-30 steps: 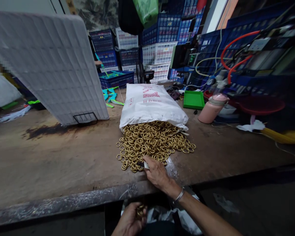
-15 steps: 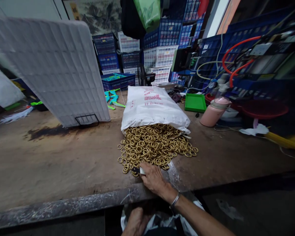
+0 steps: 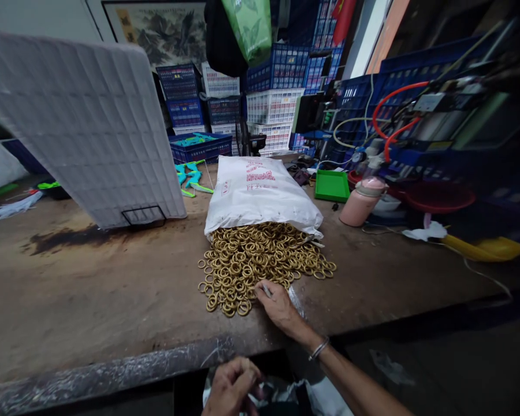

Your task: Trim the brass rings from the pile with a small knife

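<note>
A heap of brass-coloured rings [image 3: 260,260] spills from the mouth of a white sack [image 3: 260,193] lying on the worn wooden bench [image 3: 91,294]. My right hand [image 3: 279,305] rests at the near edge of the heap, fingers pinched on a small silver tool whose tip points into the rings. My left hand [image 3: 229,386] is below the bench edge, fingers curled over a clear plastic bag [image 3: 281,393] in my lap; what it holds is hidden.
A white gridded panel [image 3: 86,121] leans on a wire stand at the left. A green tray [image 3: 331,186], a pink flask [image 3: 361,201], a red bowl [image 3: 437,197] and hoses crowd the right. Blue and white crates [image 3: 268,98] are stacked behind.
My right hand has shifted from the front of the heap slightly right and into the rings. My left hand, earlier holding rings in the lap, now curls over the bag.
</note>
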`<state>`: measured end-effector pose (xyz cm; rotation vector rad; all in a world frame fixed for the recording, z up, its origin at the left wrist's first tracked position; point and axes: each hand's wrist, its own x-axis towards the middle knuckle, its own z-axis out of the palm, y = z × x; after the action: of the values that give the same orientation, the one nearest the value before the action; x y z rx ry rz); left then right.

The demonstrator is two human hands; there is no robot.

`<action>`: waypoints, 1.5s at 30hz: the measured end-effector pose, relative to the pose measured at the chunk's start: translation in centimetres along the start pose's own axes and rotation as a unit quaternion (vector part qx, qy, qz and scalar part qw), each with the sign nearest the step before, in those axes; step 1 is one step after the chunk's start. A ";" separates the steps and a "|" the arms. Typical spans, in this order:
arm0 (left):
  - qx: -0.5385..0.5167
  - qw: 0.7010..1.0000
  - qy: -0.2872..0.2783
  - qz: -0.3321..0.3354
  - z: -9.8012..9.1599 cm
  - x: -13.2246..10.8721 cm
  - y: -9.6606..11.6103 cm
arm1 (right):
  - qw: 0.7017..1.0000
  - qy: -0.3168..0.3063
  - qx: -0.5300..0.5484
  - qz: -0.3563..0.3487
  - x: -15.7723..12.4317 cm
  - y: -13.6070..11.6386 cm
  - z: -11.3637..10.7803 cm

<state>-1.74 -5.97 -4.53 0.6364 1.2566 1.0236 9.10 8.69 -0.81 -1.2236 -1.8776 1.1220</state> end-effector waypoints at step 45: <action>-0.029 0.992 0.063 0.109 1.2 3.1 6.5 | 0.938 -0.156 -0.299 -0.083 -2.8 -1.6 -0.1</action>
<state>-2.35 -0.21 -0.13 0.6830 1.2814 1.2949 9.65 5.79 0.52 -1.2074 -2.6384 0.6962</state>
